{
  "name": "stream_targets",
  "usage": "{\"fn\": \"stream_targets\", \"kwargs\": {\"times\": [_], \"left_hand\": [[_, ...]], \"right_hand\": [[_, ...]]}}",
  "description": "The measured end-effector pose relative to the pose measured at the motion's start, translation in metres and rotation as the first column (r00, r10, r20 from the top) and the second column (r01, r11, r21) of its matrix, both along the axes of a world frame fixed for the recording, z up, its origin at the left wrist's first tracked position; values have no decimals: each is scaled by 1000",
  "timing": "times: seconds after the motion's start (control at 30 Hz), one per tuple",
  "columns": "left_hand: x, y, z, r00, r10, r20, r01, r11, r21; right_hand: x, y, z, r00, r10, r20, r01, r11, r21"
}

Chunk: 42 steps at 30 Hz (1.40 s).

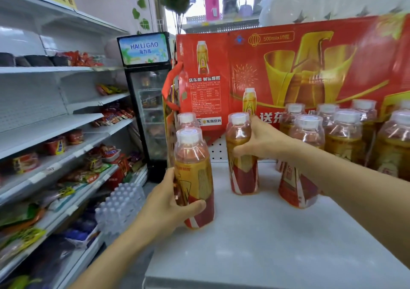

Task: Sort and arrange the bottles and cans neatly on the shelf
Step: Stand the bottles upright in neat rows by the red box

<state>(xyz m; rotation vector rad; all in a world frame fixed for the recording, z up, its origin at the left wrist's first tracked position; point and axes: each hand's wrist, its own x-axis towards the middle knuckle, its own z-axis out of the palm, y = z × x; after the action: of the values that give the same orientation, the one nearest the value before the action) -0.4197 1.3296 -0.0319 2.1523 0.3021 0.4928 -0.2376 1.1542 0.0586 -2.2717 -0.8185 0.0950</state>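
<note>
Gold-and-red drink bottles with white caps stand on a pale grey shelf (277, 240). My left hand (168, 202) grips the lower body of the nearest bottle (195, 177) at the shelf's left edge. A second bottle (187, 120) stands just behind it. My right hand (259, 142) wraps round the upper part of a bottle (243, 168) in the middle of the shelf. To its right stands another bottle (299, 177), partly hidden by my right forearm. Several more bottles (348, 135) crowd the back right.
A large red drink carton (288, 66) lines the back of the shelf. On the left, across an aisle, snack shelves (66, 146) run away to a small glass-door fridge (148, 102). A shrink-wrapped pack of water bottles (119, 206) lies on the floor below.
</note>
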Motion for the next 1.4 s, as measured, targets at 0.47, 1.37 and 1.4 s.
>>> {"fn": "stream_targets", "kwargs": {"times": [0.47, 1.37, 1.4], "left_hand": [[-36, -19, 14, 956, -284, -73, 283, 959, -21], [113, -6, 134, 989, -96, -108, 139, 840, 524], [112, -12, 135, 988, -111, -107, 151, 841, 519]], "right_hand": [[-14, -3, 25, 830, -47, 555, 213, 948, -237], [7, -28, 62, 932, 237, 276, -139, 933, -332], [7, -28, 62, 932, 243, 269, -149, 933, -327]]}}
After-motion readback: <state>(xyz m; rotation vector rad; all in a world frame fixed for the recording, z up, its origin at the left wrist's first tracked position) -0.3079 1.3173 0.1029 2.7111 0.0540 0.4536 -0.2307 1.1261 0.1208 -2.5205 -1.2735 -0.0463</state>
